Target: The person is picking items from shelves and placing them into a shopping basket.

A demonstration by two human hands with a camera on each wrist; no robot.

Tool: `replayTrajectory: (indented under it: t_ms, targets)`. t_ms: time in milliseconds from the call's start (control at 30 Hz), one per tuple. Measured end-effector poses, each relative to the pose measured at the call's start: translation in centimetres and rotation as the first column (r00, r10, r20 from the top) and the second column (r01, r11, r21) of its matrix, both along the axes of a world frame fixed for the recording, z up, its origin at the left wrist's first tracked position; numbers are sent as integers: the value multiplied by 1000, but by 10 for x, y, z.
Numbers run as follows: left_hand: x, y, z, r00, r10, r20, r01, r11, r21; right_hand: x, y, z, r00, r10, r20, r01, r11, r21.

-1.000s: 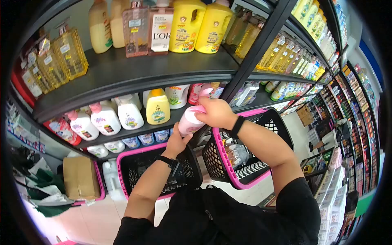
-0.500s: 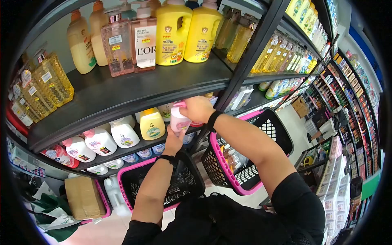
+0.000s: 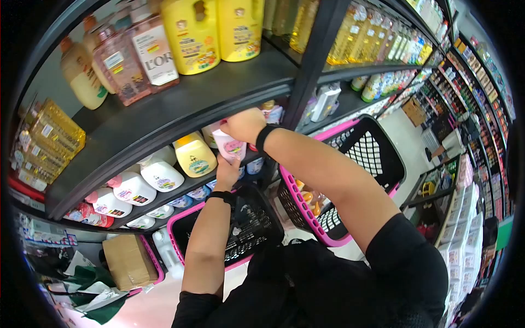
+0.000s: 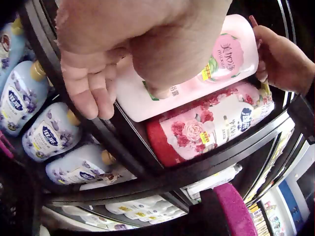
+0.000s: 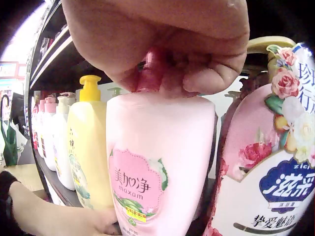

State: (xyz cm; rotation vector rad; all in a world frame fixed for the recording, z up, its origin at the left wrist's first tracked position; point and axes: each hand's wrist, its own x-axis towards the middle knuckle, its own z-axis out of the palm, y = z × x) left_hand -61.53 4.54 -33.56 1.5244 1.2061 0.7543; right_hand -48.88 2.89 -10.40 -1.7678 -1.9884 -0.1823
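Observation:
A pale pink bottle (image 3: 229,143) with a pink pump top stands upright on the lower shelf, between a yellow bottle (image 3: 194,156) and a red floral bottle (image 4: 202,125). My right hand (image 3: 244,124) grips its pump top from above; in the right wrist view the fingers (image 5: 197,73) curl round the pump. Low on the bottle's side, my left hand (image 3: 228,174) touches it, with the thumb against its front in the left wrist view and the other fingers (image 4: 93,93) extended near the shelf edge.
Two black baskets with pink rims stand below, one at the left (image 3: 180,218) and one at the right (image 3: 339,240) holding items. The upper shelf (image 3: 180,101) overhangs the hands. White bottles (image 3: 162,174) line the lower shelf; a cardboard box (image 3: 128,261) sits lower left.
Both hands have moved the pink bottle left and up in the view, from over the baskets onto the lower shelf beside the yellow bottle. It has gone from tilted to upright.

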Motion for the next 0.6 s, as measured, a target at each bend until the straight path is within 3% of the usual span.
replayTrajectory:
  t_ms: [100, 167, 267, 433, 467, 600]
  targets:
    - [1, 3, -12, 999, -6, 44, -1, 987, 160, 5, 4, -16, 999, 6, -34, -3, 997, 74]
    - [2, 10, -26, 991, -42, 125, 20, 984, 175, 10, 3, -10, 1000, -18, -25, 12, 978, -210]
    - [3, 16, -36, 987, -38, 153, 20, 993, 115, 19, -15, -3, 984, 28, -176, -65, 976, -207]
    - [6, 9, -16, 998, 64, 12, -64, 998, -2, 37, -67, 7, 943, 170, -287, -226, 958, -178]
    - [8, 9, -15, 997, 79, -23, -79, 997, -2, 42, -81, 16, 946, 124, -299, -220, 924, -311]
    - [4, 24, -37, 995, 56, -86, -50, 997, 62, 90, -132, -22, 894, 325, -310, -384, 911, -153]
